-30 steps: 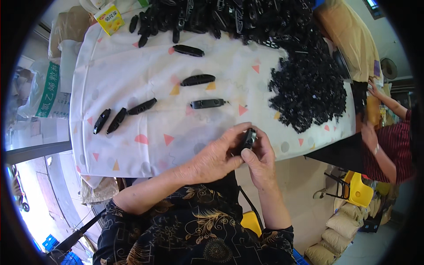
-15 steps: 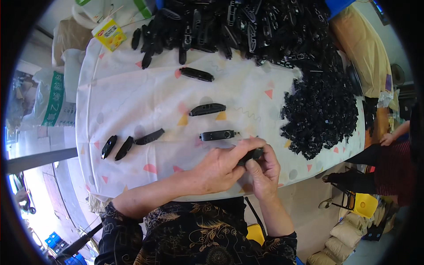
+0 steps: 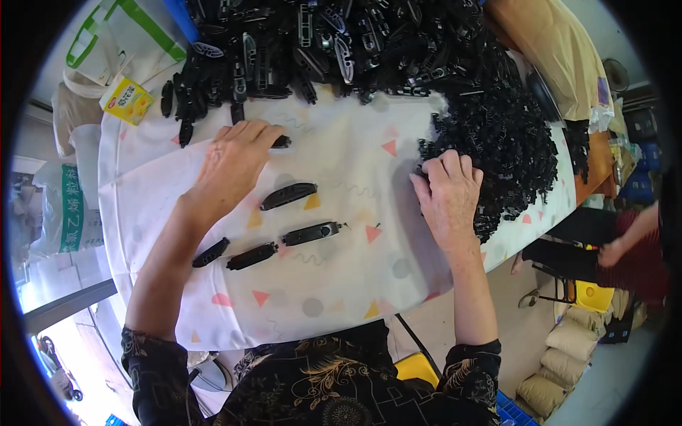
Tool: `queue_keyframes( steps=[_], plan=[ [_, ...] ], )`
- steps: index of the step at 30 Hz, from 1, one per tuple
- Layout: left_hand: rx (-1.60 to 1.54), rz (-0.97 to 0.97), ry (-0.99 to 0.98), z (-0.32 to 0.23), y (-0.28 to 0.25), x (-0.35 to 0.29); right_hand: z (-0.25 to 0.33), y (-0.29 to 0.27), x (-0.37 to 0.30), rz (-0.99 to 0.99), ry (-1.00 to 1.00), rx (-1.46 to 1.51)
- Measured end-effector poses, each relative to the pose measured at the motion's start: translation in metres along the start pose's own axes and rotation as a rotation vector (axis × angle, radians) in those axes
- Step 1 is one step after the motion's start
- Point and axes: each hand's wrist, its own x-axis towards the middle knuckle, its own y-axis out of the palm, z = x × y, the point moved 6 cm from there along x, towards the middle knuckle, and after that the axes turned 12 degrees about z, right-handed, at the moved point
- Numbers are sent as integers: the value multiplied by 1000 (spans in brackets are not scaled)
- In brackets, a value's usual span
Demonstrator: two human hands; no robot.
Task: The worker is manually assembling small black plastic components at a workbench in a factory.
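My left hand (image 3: 238, 157) reaches to the far left of the table, its fingers curled over a long black plastic casing (image 3: 282, 142), of which only the right end shows. At the left edge of a heap of small black plastic parts (image 3: 508, 160), my right hand (image 3: 449, 190) has its fingers bent together; what they pinch is hidden. Between the hands lie a curved black casing (image 3: 288, 196), another with a round hole (image 3: 311, 233) and a third (image 3: 252, 256) nearer me. A shorter-looking black piece (image 3: 211, 253) lies beside my left forearm.
A large pile of black casings (image 3: 320, 50) covers the far side of the patterned tablecloth (image 3: 341, 284). A yellow carton (image 3: 128, 101) stands at the far left. Brown sacks (image 3: 568, 341) lie on the floor at right, near another person's hand (image 3: 611, 253).
My hands have parted from the black casing they held together, and it now lies on the cloth. The left has gone far left to another casing, the right to the small-parts heap. The view has shifted.
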Motion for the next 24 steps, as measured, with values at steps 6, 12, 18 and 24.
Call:
queue_keyframes(
  steps=[6,12,18,24],
  plan=[
    [-465,-2,-161,10,5,-9,8,5,-8,-2,-57,-101],
    [-1929,137,-78,-39,5,-40,17,-12,-33,-86,41,484],
    [-2050,166,-55,-61,11,-59,30,3,-55,67,225,1470],
    [-1936,201,-137,-89,21,-62,67,9,-68,197,225,1895]
  ],
)
